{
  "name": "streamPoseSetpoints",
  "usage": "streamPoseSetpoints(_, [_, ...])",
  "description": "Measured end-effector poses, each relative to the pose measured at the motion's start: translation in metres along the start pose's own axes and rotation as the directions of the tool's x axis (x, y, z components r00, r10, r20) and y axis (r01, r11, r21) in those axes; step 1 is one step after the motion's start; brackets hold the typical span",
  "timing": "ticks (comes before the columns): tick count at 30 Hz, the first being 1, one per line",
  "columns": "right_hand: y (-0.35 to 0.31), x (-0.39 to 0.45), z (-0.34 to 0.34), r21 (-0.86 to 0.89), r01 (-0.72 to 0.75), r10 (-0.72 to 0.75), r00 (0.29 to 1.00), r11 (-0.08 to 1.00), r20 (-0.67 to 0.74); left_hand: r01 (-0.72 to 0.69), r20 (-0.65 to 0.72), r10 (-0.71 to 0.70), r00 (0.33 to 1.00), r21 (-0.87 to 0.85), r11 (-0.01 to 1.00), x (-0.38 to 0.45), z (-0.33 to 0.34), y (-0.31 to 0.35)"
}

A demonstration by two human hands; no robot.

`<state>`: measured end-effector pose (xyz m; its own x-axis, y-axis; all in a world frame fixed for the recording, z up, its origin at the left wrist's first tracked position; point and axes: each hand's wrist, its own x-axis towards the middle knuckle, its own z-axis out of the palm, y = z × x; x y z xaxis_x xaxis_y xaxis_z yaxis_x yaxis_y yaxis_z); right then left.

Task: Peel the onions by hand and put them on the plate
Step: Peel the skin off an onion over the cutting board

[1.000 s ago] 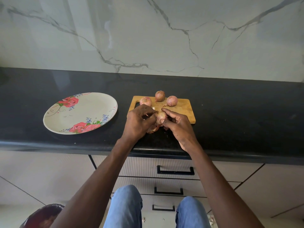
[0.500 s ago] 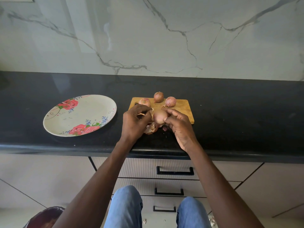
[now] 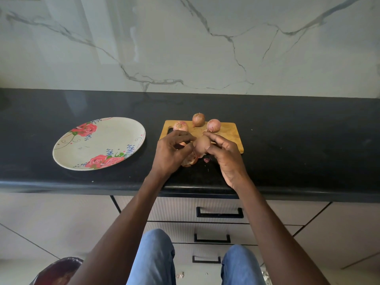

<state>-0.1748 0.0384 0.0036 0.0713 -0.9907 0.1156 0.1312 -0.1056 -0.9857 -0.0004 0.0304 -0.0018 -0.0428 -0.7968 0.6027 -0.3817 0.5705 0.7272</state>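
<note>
My right hand (image 3: 225, 156) grips a pale, partly peeled onion (image 3: 202, 145) over the near edge of the wooden cutting board (image 3: 228, 133). My left hand (image 3: 170, 155) sits just left of it, fingers curled and pinching a strip of papery skin (image 3: 183, 144). Loose brown peels (image 3: 190, 160) lie on the counter under the hands. Three unpeeled onions rest on the board's far side: one at the left (image 3: 180, 126), one at the back (image 3: 198, 119), one at the right (image 3: 213, 125). A floral plate (image 3: 107, 138) with nothing on it sits to the left.
The black countertop (image 3: 298, 145) ends in a front edge just below my wrists. A marble wall backs it. Drawers with black handles (image 3: 219, 212) and my knees in jeans are below. A dark red bin (image 3: 57, 271) stands on the floor at lower left.
The left hand has pulled leftward away from the onion with a bit of skin. The onion in the right hand shows more smooth, bare surface than before.
</note>
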Motion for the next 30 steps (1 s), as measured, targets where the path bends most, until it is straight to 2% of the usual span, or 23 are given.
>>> streamPoseSetpoints(9, [0.0011, 0.0002, -0.0002, -0.025, 0.009, -0.01, 1.0, 1.0, -0.021, 0.012, 0.038, -0.011, 0.999, -0.032, 0.999, 0.0019, -0.0034, -0.0029])
streamPoseSetpoints(14, [0.0012, 0.0008, -0.0007, -0.06, 0.017, -0.018, 1.0, 0.998, -0.016, -0.045, -0.001, 0.045, 0.999, 0.025, 0.999, -0.0002, -0.0011, -0.0002])
streamPoseSetpoints(17, [0.0026, 0.0015, -0.0017, -0.051, 0.009, -0.01, 1.0, 0.999, -0.022, -0.075, 0.024, 0.074, 0.997, 0.049, 0.996, 0.0001, -0.001, -0.0017])
streamPoseSetpoints(30, [0.0045, 0.0014, -0.0015, -0.092, 0.004, -0.006, 1.0, 0.996, -0.023, -0.06, 0.037, 0.058, 0.998, 0.063, 0.996, 0.0005, -0.0015, -0.0031])
